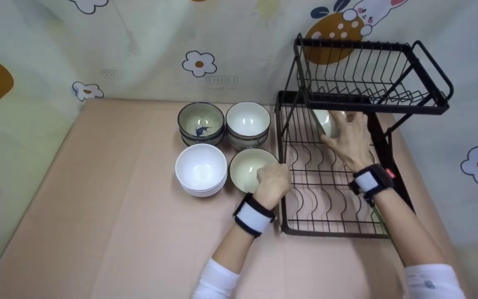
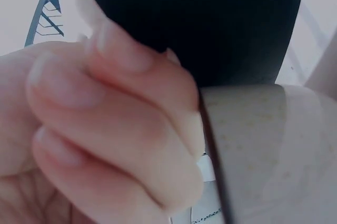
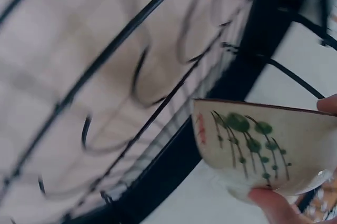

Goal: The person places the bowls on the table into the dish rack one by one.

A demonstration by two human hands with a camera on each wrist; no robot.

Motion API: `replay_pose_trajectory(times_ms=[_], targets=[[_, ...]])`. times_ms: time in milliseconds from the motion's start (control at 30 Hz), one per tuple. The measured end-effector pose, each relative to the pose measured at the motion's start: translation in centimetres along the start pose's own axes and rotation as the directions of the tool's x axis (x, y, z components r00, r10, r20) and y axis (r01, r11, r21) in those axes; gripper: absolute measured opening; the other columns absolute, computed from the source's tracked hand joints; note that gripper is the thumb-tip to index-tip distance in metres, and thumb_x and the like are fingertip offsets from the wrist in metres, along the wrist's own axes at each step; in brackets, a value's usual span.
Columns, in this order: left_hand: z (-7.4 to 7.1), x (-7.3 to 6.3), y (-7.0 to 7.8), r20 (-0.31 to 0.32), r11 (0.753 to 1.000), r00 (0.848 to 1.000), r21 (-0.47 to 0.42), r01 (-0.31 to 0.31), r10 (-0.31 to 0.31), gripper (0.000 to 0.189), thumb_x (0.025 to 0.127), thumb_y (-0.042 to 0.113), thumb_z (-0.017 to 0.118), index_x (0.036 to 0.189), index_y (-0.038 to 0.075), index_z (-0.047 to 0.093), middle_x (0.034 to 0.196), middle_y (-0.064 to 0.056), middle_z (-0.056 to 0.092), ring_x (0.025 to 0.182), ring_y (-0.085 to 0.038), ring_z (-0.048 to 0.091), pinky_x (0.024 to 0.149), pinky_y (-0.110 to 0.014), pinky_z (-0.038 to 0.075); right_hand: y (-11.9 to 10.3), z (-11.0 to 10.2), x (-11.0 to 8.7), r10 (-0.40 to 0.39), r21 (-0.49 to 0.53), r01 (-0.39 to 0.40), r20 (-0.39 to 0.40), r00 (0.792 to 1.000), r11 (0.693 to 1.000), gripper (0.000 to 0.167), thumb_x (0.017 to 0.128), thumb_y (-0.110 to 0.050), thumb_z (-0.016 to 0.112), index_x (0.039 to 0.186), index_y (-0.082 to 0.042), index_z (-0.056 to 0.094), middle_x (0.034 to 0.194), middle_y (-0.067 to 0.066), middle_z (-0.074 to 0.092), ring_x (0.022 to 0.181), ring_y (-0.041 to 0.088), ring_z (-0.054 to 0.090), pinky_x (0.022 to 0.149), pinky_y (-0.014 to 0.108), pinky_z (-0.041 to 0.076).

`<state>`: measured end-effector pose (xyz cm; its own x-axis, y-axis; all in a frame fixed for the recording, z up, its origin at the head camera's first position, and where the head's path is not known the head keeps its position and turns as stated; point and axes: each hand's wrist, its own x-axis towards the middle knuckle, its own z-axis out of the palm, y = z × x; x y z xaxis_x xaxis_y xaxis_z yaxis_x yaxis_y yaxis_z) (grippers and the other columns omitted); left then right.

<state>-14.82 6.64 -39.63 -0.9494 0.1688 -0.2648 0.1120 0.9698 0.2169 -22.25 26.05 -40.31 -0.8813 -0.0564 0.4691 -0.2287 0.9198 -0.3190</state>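
Note:
My right hand [image 1: 349, 139] grips a small cream bowl [image 3: 263, 150] tilted on its side, its fingers spread round it, under the upper tier of the black dish rack [image 1: 326, 234]. Green painted leaves, a red mark and a brown rim show on that bowl in the right wrist view. Beside the rack's left rail, my left hand [image 1: 273, 180] is curled over the right edge of a light olive bowl [image 1: 245, 166]. In the left wrist view its curled fingers [image 2: 142, 124] lie against a dark-rimmed speckled bowl [image 2: 268, 145]. Nothing shows inside the fist.
Left of the rack stand stacked white bowls [image 1: 201, 166], stacked grey-green bowls [image 1: 199, 120] with a blue mark inside, and stacked pale dark-rimmed bowls [image 1: 248, 118]. The rack's upper tier [image 1: 371, 106] overhangs its back half. A patterned curtain [image 1: 152, 54] hangs behind the table [image 1: 77, 187].

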Motion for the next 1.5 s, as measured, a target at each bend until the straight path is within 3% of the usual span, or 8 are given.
replay_pose_trajectory(times_ms=[133, 300, 467, 733, 1000, 1100, 1233, 1500], targets=[[-0.1, 0.0, 0.0, 0.005, 1.0, 1.0, 0.001, 0.003, -0.003, 0.018, 0.089, 0.015, 0.058, 0.1, 0.014, 0.072, 0.098, -0.003, 0.07, 0.086, -0.019, 0.066, 0.064, -0.034, 0.054, 0.2, 0.7, 1.0, -0.183, -0.163, 0.187, 0.039, 0.982, 0.969, 0.089, 0.066, -0.022, 0.085, 0.141, -0.038, 0.04, 0.125, 0.029, 0.04, 0.098, 0.043, 0.049, 0.062, 0.052, 0.054], [-0.1, 0.1, 0.1, 0.004, 1.0, 1.0, 0.006, 0.007, -0.007, 0.018, 0.09, 0.016, 0.056, 0.1, 0.015, 0.071, 0.098, -0.003, 0.07, 0.085, -0.019, 0.066, 0.062, -0.033, 0.054, 0.3, 2.0, 1.3, -0.376, -0.316, 0.386, 0.094, 0.922, 0.867, 0.084, 0.062, -0.026, 0.087, 0.135, -0.029, 0.047, 0.126, 0.031, 0.039, 0.095, 0.045, 0.052, 0.045, 0.044, 0.052], [0.0, 0.1, 0.1, 0.001, 1.0, 1.0, 0.005, 0.005, -0.005, 0.018, 0.09, 0.016, 0.056, 0.1, 0.015, 0.071, 0.097, -0.003, 0.07, 0.084, -0.018, 0.066, 0.061, -0.033, 0.054, 0.1, 3.4, 1.2, -0.482, -0.388, 0.477, 0.09, 0.871, 0.789, 0.081, 0.06, -0.027, 0.088, 0.132, -0.028, 0.052, 0.133, 0.029, 0.035, 0.087, 0.042, 0.056, 0.04, 0.039, 0.05], [0.1, 0.0, 0.1, -0.008, 1.0, 1.0, 0.001, -0.005, 0.005, 0.017, 0.091, 0.017, 0.056, 0.099, 0.016, 0.071, 0.098, -0.003, 0.071, 0.084, -0.018, 0.066, 0.061, -0.033, 0.054, -0.1, 5.2, 1.9, -0.497, -0.428, 0.481, 0.082, 0.864, 0.765, 0.072, 0.066, -0.016, 0.081, 0.131, -0.027, 0.052, 0.132, 0.03, 0.038, 0.081, 0.041, 0.056, 0.037, 0.036, 0.046], [0.1, 0.1, 0.0, 0.003, 1.0, 1.0, -0.01, -0.001, 0.001, 0.016, 0.089, 0.017, 0.058, 0.098, 0.015, 0.072, 0.099, -0.002, 0.07, 0.086, -0.018, 0.066, 0.064, -0.033, 0.054, -0.3, 6.6, 2.7, -0.594, -0.451, 0.516, -0.041, 0.803, 0.728, 0.03, 0.094, -0.022, 0.056, 0.124, -0.024, 0.054, 0.134, 0.021, 0.036, 0.082, 0.036, 0.057, 0.035, 0.031, 0.042], [0.1, 0.1, 0.0, -0.006, 1.0, 1.0, -0.007, -0.006, 0.006, 0.016, 0.089, 0.016, 0.057, 0.097, 0.015, 0.072, 0.098, -0.002, 0.07, 0.085, -0.018, 0.066, 0.062, -0.033, 0.053, -0.4, 6.9, 2.9, -0.607, -0.455, 0.518, -0.066, 0.792, 0.724, 0.026, 0.097, -0.026, 0.049, 0.122, -0.022, 0.057, 0.134, 0.022, 0.038, 0.08, 0.036, 0.057, 0.035, 0.033, 0.043], [0.1, 0.0, 0.0, -0.012, 1.0, 1.0, -0.007, -0.008, 0.008, 0.015, 0.089, 0.016, 0.059, 0.096, 0.015, 0.072, 0.096, -0.002, 0.07, 0.083, -0.018, 0.066, 0.061, -0.033, 0.053, -0.6, 7.2, 3.0, -0.595, -0.468, 0.5, -0.071, 0.801, 0.729, 0.029, 0.095, -0.025, 0.055, 0.124, -0.021, 0.056, 0.13, 0.023, 0.043, 0.087, 0.04, 0.059, 0.039, 0.039, 0.048], [0.1, 0.0, -0.1, -0.009, 1.0, 1.0, -0.018, -0.008, 0.008, 0.015, 0.089, 0.015, 0.058, 0.095, 0.015, 0.072, 0.097, -0.002, 0.07, 0.083, -0.019, 0.066, 0.062, -0.033, 0.053, -0.9, 7.6, 3.0, -0.558, -0.457, 0.476, -0.053, 0.828, 0.751, 0.058, 0.071, -0.009, 0.076, 0.123, -0.022, 0.056, 0.131, 0.025, 0.043, 0.098, 0.043, 0.056, 0.043, 0.041, 0.05]])
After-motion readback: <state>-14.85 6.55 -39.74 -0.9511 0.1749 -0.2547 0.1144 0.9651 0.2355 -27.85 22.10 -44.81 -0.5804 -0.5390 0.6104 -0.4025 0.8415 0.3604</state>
